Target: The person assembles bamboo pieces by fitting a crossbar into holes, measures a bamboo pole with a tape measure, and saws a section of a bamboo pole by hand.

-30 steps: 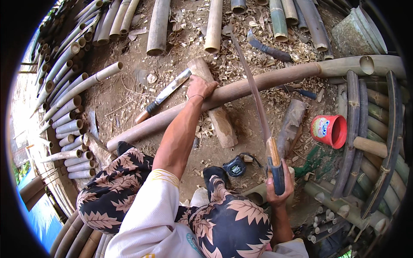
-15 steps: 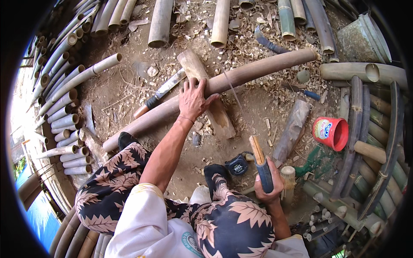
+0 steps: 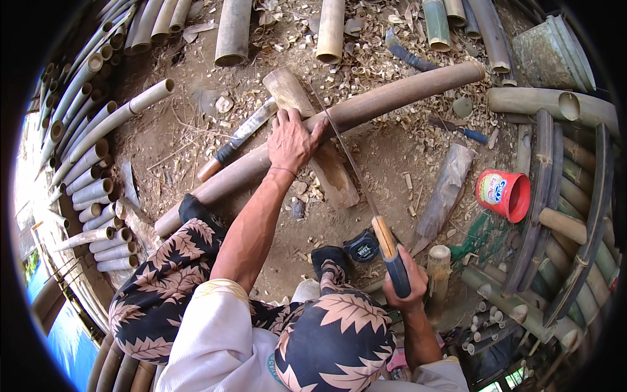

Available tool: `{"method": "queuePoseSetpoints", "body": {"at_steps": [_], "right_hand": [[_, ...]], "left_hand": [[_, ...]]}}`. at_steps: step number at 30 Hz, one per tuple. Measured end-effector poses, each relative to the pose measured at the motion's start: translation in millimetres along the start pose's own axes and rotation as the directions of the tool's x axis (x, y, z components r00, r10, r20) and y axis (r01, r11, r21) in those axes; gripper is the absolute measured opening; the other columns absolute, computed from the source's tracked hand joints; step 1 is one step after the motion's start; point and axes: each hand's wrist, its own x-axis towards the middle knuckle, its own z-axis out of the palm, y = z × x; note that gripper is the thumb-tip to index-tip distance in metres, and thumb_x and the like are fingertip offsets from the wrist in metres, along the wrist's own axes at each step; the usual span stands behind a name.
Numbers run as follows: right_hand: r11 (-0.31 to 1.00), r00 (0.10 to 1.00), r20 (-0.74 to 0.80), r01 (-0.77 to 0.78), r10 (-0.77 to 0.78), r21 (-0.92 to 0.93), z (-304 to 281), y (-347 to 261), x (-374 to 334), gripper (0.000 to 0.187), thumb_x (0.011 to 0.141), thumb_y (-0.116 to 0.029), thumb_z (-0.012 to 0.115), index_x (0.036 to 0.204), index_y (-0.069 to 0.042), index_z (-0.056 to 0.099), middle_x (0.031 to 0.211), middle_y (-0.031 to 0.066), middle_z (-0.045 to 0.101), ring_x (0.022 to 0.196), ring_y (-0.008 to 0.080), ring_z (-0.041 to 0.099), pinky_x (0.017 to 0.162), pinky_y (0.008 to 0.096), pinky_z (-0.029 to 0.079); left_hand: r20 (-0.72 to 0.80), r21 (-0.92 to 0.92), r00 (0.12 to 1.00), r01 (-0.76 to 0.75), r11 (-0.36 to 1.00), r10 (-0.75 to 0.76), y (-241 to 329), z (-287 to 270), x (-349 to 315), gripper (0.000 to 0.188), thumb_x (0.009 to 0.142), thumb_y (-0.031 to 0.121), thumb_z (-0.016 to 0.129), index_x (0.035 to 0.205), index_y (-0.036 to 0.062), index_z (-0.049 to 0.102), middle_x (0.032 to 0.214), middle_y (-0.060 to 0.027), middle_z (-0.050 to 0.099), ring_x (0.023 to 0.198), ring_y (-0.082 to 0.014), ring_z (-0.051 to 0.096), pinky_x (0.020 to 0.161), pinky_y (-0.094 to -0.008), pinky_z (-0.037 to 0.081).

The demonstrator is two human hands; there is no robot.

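My left hand (image 3: 294, 144) presses down on a brown bamboo pole (image 3: 418, 95), fingers bent over its far side and thumb spread along it. Under the pole, a hollowed wooden block (image 3: 336, 179) lies crosswise. My right hand (image 3: 408, 287) is closed around the black and wooden handle of a handsaw (image 3: 390, 255). The saw's thin blade crosses the pole just right of my left thumb, its tip past the far side. I cannot tell how deep the blade sits. Beside my left hand lies a large knife (image 3: 241, 137) with a wooden handle.
A tape measure (image 3: 360, 247) lies by my foot. To the right stand a red bucket (image 3: 503, 195), a wood piece (image 3: 446, 189) and stacked bamboo (image 3: 581, 215). A curved blade (image 3: 405, 53) and a blue-handled knife (image 3: 467, 132) lie beyond the pole. More bamboo tubes (image 3: 98, 189) line the left.
The saw handle has shifted slightly toward me and to the left in my right hand. Its blade, blurred before, now shows along its length. My left hand stays on the pole.
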Motion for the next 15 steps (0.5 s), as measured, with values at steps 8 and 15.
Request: {"method": "queuePoseSetpoints", "body": {"at_steps": [8, 15], "right_hand": [[0.997, 0.997, 0.013, -0.076, 0.077, -0.013, -17.0, -11.1, -33.1, 0.052, 0.069, -0.002, 0.064, 0.119, 0.015, 0.058, 0.088, 0.0252, 0.069, 0.068, 0.0297, 0.071, 0.065, 0.0337, 0.055], [0.995, 0.995, -0.087, -0.047, 0.054, 0.084, 60.2, 22.0, 69.5, 0.05, 0.076, -0.004, 0.064, 0.124, 0.009, 0.057, 0.08, 0.0179, 0.065, 0.06, 0.026, 0.065, 0.058, 0.0348, 0.052]], "left_hand": [[0.052, 0.009, 0.997, 0.06, 0.998, -0.06, 1.7, -2.3, -0.5, 0.068, 0.085, 0.065, 0.058, 0.103, -0.0002, 0.055, 0.104, -0.0203, 0.055, 0.093, -0.0392, 0.063, 0.077, -0.0483, 0.052], [0.042, 0.006, 0.999, 0.02, 1.0, -0.02, -0.6, 0.8, 3.6, 0.068, 0.087, 0.065, 0.056, 0.104, -0.001, 0.054, 0.103, -0.0216, 0.055, 0.089, -0.0417, 0.064, 0.076, -0.0492, 0.053]]}}
